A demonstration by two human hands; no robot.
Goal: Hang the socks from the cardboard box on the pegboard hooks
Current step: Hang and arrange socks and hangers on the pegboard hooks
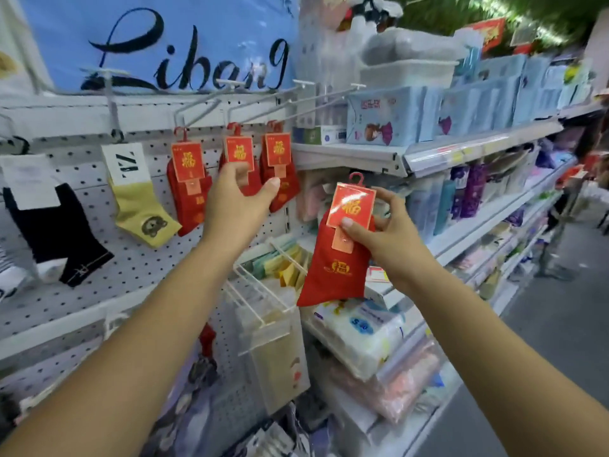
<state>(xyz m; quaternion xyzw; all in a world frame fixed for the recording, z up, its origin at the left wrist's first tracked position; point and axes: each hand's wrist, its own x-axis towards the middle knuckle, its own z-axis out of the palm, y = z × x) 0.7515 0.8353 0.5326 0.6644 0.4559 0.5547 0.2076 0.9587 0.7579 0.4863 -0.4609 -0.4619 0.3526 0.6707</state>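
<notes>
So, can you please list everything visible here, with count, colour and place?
pegboard: one, white, left half
hanging red sock packs: three, red with gold print, on the pegboard, upper middle
held red sock pack: one, red, before the shelves
yellow sock: one, yellow, left of the red packs
black sock: one, black, far left on pegboard
banner: one, blue with black script, above pegboard
shelves: several tiers, white, right side, holding blue and purple packets
left hand: fingers on the middle hanging pack, grip unclear
right hand: pinches the held red sock pack

Bright, even shop lighting; soft blur, wide-angle edge distortion.
</notes>
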